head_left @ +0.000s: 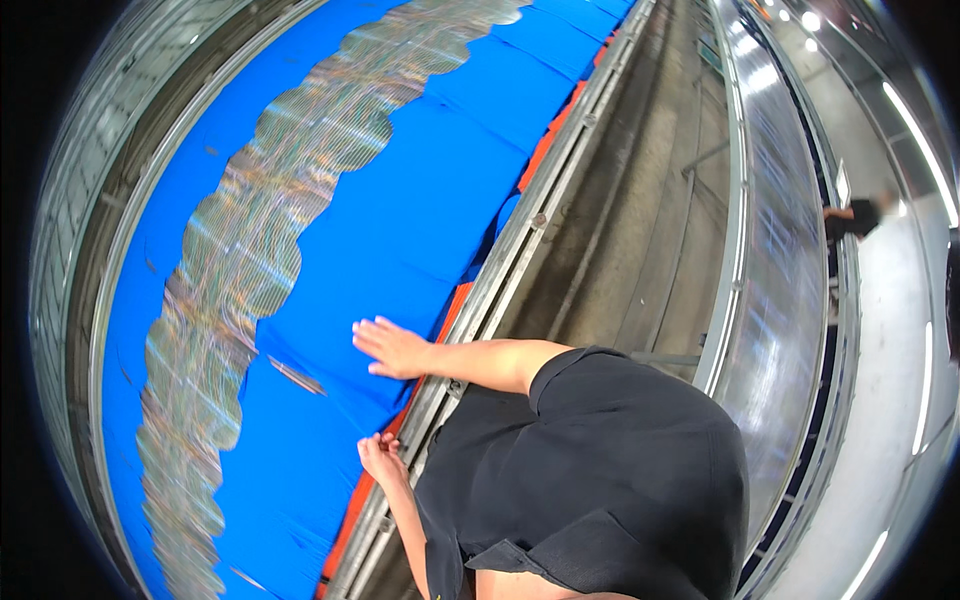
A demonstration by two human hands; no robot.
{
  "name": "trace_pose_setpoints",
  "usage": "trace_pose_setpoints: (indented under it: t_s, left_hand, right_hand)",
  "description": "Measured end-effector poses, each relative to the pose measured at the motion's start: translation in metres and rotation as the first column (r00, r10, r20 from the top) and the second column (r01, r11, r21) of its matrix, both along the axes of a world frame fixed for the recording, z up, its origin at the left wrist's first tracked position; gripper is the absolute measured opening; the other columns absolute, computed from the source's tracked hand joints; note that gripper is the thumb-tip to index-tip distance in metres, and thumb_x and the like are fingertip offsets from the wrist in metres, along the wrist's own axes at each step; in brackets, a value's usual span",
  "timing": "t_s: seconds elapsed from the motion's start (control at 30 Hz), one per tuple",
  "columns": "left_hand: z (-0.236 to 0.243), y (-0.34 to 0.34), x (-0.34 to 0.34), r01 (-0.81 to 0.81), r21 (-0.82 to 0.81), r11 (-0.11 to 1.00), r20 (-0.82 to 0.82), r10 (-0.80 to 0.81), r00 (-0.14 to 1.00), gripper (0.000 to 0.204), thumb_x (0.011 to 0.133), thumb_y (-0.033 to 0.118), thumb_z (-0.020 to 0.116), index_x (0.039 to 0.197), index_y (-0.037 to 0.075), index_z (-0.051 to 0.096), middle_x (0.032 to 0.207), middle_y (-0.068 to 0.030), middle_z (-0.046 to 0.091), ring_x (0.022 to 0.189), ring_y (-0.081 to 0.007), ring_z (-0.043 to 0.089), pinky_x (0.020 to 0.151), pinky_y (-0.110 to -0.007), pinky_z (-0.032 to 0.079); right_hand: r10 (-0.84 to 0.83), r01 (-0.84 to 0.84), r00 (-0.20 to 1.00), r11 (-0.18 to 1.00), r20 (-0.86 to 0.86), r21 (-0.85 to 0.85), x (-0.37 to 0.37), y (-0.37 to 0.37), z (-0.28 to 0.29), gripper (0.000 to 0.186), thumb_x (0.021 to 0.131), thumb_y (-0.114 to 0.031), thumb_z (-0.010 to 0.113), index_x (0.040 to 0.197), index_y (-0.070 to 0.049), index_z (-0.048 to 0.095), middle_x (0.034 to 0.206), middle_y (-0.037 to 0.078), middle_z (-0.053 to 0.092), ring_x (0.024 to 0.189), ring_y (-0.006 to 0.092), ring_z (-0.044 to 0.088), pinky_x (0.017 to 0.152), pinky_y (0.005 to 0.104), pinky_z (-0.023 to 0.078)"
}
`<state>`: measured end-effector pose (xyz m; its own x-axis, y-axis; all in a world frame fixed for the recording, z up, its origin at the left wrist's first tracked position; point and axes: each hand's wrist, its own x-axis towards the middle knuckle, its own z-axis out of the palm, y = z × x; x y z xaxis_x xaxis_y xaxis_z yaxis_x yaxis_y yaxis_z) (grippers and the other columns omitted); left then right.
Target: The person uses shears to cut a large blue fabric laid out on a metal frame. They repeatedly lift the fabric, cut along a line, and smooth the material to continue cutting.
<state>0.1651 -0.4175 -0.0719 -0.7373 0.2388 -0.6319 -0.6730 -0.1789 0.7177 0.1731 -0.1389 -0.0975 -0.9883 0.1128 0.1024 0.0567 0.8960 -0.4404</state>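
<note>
Several fingers of the right hand [392, 350] are spread apart, palm down over the blue cloth [440, 190], and this hand grips nothing. Nearer the body, the left hand [381, 459] is half closed at the cloth's edge; whether its bent fingers pinch the cloth, I cannot tell. The cloth lies along the long table, with small folds near both hands. A striped, many-coloured band [245, 240] with wavy borders runs along it, and one narrow brownish streak [297, 376] is beside this band. Orange material [553, 135] shows under the cloth, next to the metal rail [540, 220]. Farther right are a shiny surface [775, 300], a co-worker [853, 217] in black, and a white panel [842, 184], too small to read.
</note>
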Motion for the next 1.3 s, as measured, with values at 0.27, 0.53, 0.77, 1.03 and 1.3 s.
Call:
trace_pose_setpoints:
  t_s: [0.27, 0.53, 0.77, 1.03, 1.3]
  left_hand:
    - [0.006, -0.040, -0.011, 0.053, -0.153, 0.987, 0.164, -0.027, 0.986, 0.029, 0.104, 0.027, 0.075, 0.124, 0.007, 0.064, 0.099, -0.0020, 0.067, 0.072, -0.0115, 0.060, 0.060, -0.025, 0.049]
    - [0.015, -0.037, 0.003, -0.012, -0.336, 0.942, 0.058, 0.034, 0.998, 0.045, 0.102, 0.025, 0.079, 0.132, -0.003, 0.061, 0.087, -0.0036, 0.069, 0.067, -0.0107, 0.064, 0.059, -0.027, 0.053]
    - [0.017, -0.023, 0.023, -0.100, -0.314, 0.944, 0.034, 0.117, 0.993, 0.033, 0.105, 0.020, 0.074, 0.128, -0.001, 0.063, 0.086, -0.0011, 0.066, 0.070, -0.0078, 0.064, 0.061, -0.023, 0.051]
    - [0.012, -0.018, 0.025, -0.221, -0.272, 0.937, 0.027, 0.237, 0.971, 0.029, 0.105, 0.020, 0.072, 0.122, -0.003, 0.067, 0.090, -0.0014, 0.068, 0.071, -0.0072, 0.062, 0.062, -0.024, 0.051]
    - [0.018, -0.024, 0.022, -0.223, -0.276, 0.935, 0.042, 0.244, 0.969, 0.028, 0.106, 0.022, 0.071, 0.121, -0.002, 0.068, 0.089, 0.0000, 0.068, 0.072, -0.0070, 0.062, 0.064, -0.025, 0.052]
  right_hand:
    - [0.310, -0.310, 0.950, 0.951, 0.038, -0.020, -0.025, -0.038, 0.014, 0.080, 0.103, -0.054, 0.059, 0.162, -0.004, 0.040, 0.170, 0.021, 0.037, 0.161, 0.0373, 0.029, 0.131, 0.0568, 0.023]
    - [0.360, -0.374, 0.926, 0.916, 0.116, 0.147, -0.067, -0.026, 0.029, 0.077, 0.107, -0.054, 0.053, 0.164, -0.004, 0.040, 0.174, 0.020, 0.031, 0.164, 0.0361, 0.024, 0.133, 0.0550, 0.017]
    - [0.435, -0.440, 0.897, 0.869, 0.072, 0.227, -0.186, -0.042, 0.013, 0.078, 0.111, -0.056, 0.044, 0.167, -0.003, 0.034, 0.177, 0.018, 0.026, 0.166, 0.0325, 0.020, 0.135, 0.0516, 0.013]
    - [0.292, -0.291, 0.956, 0.949, 0.010, 0.121, -0.190, -0.073, 0.010, 0.081, 0.108, -0.055, 0.052, 0.159, 0.007, 0.041, 0.173, 0.032, 0.025, 0.163, 0.0459, 0.021, 0.133, 0.0576, 0.015]
    - [0.621, -0.629, 0.777, 0.771, -0.101, -0.098, -0.219, -0.081, 0.027, 0.080, 0.105, -0.057, 0.060, 0.156, 0.004, 0.047, 0.172, 0.028, 0.032, 0.161, 0.0404, 0.029, 0.133, 0.0541, 0.020]
